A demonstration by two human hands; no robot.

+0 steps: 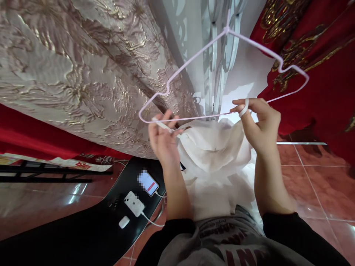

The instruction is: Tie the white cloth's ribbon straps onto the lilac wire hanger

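A pale lilac clothes hanger [202, 48] hangs in front of me. Below its lower bar droops a sheer white garment [215, 151], its lower part spreading down towards my body. My right hand [259, 123] is at the right part of the bar, thumb and forefinger closed on a white strap [244, 108] looped over them. Near the bar's left end, my left hand [165, 140] has its fingers loosely bent, with another white strap [163, 126] running across them. That hand is slightly blurred, and its exact grip on the strap is partly hidden.
Embossed pale fabric [91, 74] hangs at left, red cloth with gold trim [318, 74] at right. White metal scrollwork [213, 66] stands behind the hanger. A black bench [83, 229] bears two phones with cables [134, 203] and a white case [124, 221]. Red tiles [318, 184] cover the floor.
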